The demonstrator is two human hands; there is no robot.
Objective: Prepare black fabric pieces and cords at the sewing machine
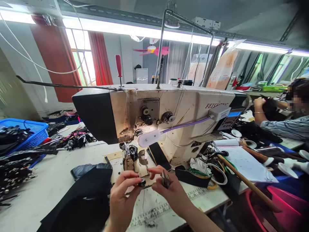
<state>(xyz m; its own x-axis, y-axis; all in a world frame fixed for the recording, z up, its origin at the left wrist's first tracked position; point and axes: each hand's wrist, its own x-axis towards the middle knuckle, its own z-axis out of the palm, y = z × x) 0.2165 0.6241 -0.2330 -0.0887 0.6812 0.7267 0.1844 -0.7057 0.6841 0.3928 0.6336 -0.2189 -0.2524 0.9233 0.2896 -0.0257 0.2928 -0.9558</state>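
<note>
Cluttered bench (48,180) seen from above and behind the hands. On the arm of the cream industrial sewing machine (183,106), dark lettering reading "FEIS", the remaining letters covered by the clip of a purple-necked lamp (149,138). Beside it, a blue-lit control panel (233,116), figures too small to read. Along the near bench edge, a printed ruler scale (166,206), numbers blurred.

Left hand (122,196) raised just in front of the needle area, palm turned inward, thumb and forefinger pinched together on a small dark round piece (142,183). Right hand (169,190) close beside it, fingers curled tight around metal thread snips (166,178), forefinger stretched toward the left hand's fingertips. Black fabric (84,193) lying on the bench under and left of the left hand. Black phone (159,156) leaning against the machine base. Far right, a co-worker's arm (282,127) in a patterned sleeve, over a neighbouring bench.
</note>
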